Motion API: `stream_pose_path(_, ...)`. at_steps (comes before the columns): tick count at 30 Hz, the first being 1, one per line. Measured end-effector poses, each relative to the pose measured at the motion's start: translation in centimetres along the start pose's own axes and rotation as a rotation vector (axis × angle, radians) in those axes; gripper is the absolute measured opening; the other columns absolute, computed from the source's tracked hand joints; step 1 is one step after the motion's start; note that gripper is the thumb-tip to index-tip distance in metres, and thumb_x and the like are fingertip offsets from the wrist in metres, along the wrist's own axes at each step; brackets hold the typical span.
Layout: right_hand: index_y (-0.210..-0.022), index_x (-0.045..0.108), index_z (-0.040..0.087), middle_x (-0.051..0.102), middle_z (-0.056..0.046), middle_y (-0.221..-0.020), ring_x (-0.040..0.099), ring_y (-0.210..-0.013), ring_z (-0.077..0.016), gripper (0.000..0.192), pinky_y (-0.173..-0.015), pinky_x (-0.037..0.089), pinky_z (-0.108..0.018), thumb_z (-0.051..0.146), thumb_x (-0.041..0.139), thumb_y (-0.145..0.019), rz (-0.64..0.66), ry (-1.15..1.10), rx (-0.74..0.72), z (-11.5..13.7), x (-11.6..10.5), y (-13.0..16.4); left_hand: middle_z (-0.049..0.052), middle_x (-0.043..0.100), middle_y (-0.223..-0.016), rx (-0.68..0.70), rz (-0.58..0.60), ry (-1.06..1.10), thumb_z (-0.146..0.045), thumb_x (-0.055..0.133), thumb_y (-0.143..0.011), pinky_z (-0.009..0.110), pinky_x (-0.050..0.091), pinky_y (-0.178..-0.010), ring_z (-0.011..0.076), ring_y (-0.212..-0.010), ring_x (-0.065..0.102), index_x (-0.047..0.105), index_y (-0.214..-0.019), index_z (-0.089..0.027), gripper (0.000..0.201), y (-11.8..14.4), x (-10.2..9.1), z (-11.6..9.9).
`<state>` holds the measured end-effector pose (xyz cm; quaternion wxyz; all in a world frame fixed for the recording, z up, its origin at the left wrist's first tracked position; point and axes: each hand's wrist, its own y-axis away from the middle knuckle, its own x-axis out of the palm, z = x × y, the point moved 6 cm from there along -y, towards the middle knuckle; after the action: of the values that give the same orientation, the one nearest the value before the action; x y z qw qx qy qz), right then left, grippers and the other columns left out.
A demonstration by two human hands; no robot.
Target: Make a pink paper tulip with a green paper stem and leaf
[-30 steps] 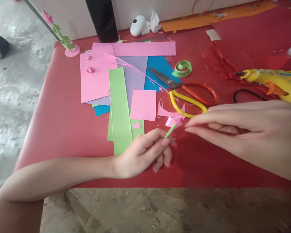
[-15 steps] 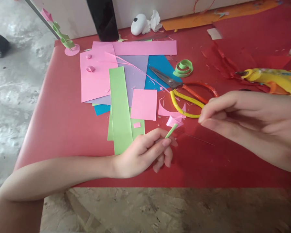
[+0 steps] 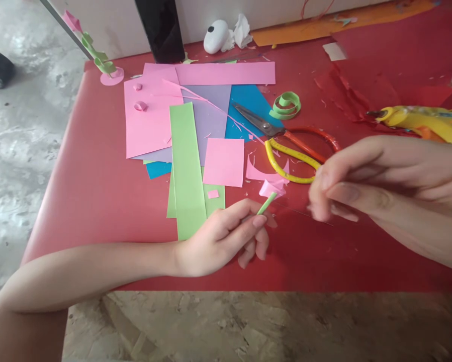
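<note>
My left hand [image 3: 229, 236] pinches the thin green stem [image 3: 266, 203] of a small paper flower, its folded pink head [image 3: 272, 188] pointing away from me. At the right, my right hand [image 3: 365, 191] is closed, with thumb and curled fingertips together; whatever they may hold cannot be made out. Just beyond it lie scissors [image 3: 273, 129] with one red and one yellow handle, the yellow loop partly behind the fingers. A pink paper square [image 3: 223, 162] and a long green paper strip [image 3: 188, 171] lie near my left hand.
A yellow glue gun [image 3: 418, 119] lies at the right. Behind are a curled green strip [image 3: 286, 104], a pink sheet [image 3: 150, 120], a dark phone-like slab [image 3: 161, 30] and a white case [image 3: 215, 37]. A finished-looking paper flower [image 3: 93, 53] stands on a pink disc at the back left.
My right hand has shifted slightly, its fingertips curling down and inward from a straighter pinch. My left hand and the paper flower have hardly moved.
</note>
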<state>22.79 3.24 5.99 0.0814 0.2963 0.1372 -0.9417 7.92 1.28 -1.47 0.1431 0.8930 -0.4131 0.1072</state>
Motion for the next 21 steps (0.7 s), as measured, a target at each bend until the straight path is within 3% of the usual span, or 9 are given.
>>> stream_pose_path(3,-0.082,0.060,0.027,0.058,0.006,-0.066,0.053,-0.054,-0.0048,0.008,-0.043,0.040,-0.018,0.034,0.059,-0.085,-0.023,0.106,-0.039,0.1,0.0,0.0,-0.004,0.052,-0.064,0.006,0.000,0.002,-0.046,0.036,-0.094,0.017,0.038,-0.045,0.0029,-0.042,0.044,0.043,-0.094,-0.016,0.030,0.0,0.0,0.0)
stream_pose_path(6,-0.085,0.062,0.024,0.051,0.006,-0.059,0.044,-0.049,-0.0045,0.011,-0.046,0.038,-0.021,0.035,0.060,-0.085,-0.055,0.359,-0.196,1.1,0.1,0.1,-0.004,0.052,-0.064,0.002,-0.008,0.006,-0.045,0.037,-0.094,0.017,0.038,-0.045,0.0029,-0.042,0.044,0.044,-0.094,-0.016,0.029,0.1,-0.1,0.1)
stream_pose_path(9,-0.080,0.063,0.023,0.049,0.006,-0.057,0.040,-0.049,-0.0048,0.011,-0.046,0.034,-0.023,0.026,0.056,-0.088,-0.055,0.430,-0.294,1.7,0.2,0.2,-0.004,0.052,-0.064,0.002,-0.006,0.010,-0.046,0.037,-0.094,0.017,0.038,-0.045,0.0030,-0.042,0.044,0.043,-0.094,-0.016,0.030,0.0,0.0,0.1)
stream_pose_path(14,-0.081,0.065,0.030,0.062,0.006,-0.091,0.056,-0.070,-0.0056,0.006,-0.054,0.043,-0.019,0.029,0.061,-0.085,-0.026,0.083,-0.065,0.4,0.0,-0.1,-0.004,0.052,-0.064,0.001,0.001,0.007,-0.046,0.037,-0.094,0.017,0.038,-0.045,0.0031,-0.042,0.044,0.043,-0.093,-0.017,0.030,0.0,0.0,0.1)
stream_pose_path(17,-0.080,0.063,0.029,0.061,0.007,-0.067,0.053,-0.054,-0.0042,0.007,-0.044,0.041,-0.015,0.029,0.058,-0.086,0.053,-0.094,0.032,-0.4,0.2,-0.2,-0.004,0.052,-0.064,-0.007,0.005,0.009,-0.048,0.037,-0.093,0.017,0.038,-0.045,0.0033,-0.042,0.044,0.042,-0.093,-0.017,0.031,0.0,0.0,0.1)
stream_pose_path(19,-0.078,0.061,0.028,0.055,0.008,-0.058,0.050,-0.049,-0.0031,0.010,-0.041,0.038,-0.013,0.030,0.057,-0.087,0.044,-0.033,0.032,-0.4,0.1,-0.3,-0.004,0.052,-0.064,-0.007,0.005,0.009,-0.048,0.037,-0.093,0.017,0.038,-0.045,0.0032,-0.042,0.044,0.042,-0.093,-0.017,0.031,0.0,0.0,0.1)
stream_pose_path(21,-0.080,0.061,0.028,0.057,0.008,-0.062,0.051,-0.052,-0.0031,0.008,-0.045,0.039,-0.013,0.033,0.058,-0.085,0.020,0.110,-0.011,-0.2,0.0,-0.4,-0.004,0.052,-0.064,-0.009,0.001,0.007,-0.047,0.037,-0.094,0.017,0.037,-0.045,0.0031,-0.042,0.044,0.042,-0.092,-0.017,0.031,0.0,-0.1,0.0)
